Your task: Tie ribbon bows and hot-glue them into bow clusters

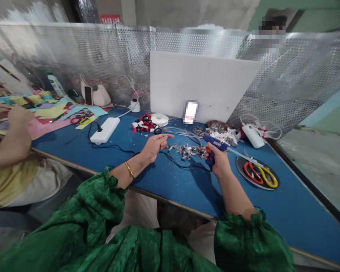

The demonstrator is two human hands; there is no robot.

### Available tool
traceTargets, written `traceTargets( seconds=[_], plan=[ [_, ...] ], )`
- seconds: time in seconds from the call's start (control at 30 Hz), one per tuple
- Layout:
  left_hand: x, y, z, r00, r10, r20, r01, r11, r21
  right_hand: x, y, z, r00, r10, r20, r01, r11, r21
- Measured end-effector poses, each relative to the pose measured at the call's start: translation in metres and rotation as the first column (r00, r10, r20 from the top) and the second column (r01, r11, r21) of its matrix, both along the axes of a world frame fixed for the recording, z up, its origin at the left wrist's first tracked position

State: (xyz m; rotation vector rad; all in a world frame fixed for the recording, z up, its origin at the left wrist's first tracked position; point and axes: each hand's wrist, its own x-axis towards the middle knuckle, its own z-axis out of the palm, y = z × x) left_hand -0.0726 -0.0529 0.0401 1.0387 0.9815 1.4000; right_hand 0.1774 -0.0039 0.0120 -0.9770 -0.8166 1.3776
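Note:
My right hand [218,161] is wrapped round the grip of a blue glue gun [215,142], whose nozzle points left over the blue table [184,185]. My left hand [155,145] hovers just left of it, fingers pinched on a small grey ribbon piece [167,146]. A heap of small grey ribbon bows [190,150] lies between the two hands. The gun's black cord [175,163] trails across the table below them. Both arms wear green sleeves.
A metal dish [240,170] with red and yellow scissors [260,174] sits right of my right hand. A white power strip [104,130], red-black ribbon bits [143,124], a tape roll [159,119] and a white board [201,88] stand behind. Another person's arm [8,145] works at left over coloured paper.

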Motion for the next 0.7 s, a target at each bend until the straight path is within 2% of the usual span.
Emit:
traceTargets(
  seconds=[0.23,0.5,0.6,0.7],
  plan=[
    [0.002,0.004,0.001,0.990,0.038,0.132,-0.034,0.999,-0.029,0.001,0.003,-0.005,1.000,0.020,0.018,-0.020,1.000,0.009],
    [-0.004,0.004,-0.007,0.979,0.141,0.146,-0.107,0.970,-0.217,0.000,0.001,-0.003,1.000,0.021,0.007,-0.021,1.000,0.002],
    [-0.009,0.005,-0.008,0.970,0.167,0.174,-0.124,0.964,-0.234,0.000,0.000,-0.002,1.000,0.014,0.009,-0.014,1.000,-0.001],
    [-0.016,0.007,-0.005,0.964,0.091,0.251,-0.037,0.977,-0.209,0.000,0.000,-0.002,1.000,0.013,0.027,-0.013,1.000,0.006]
  ],
)
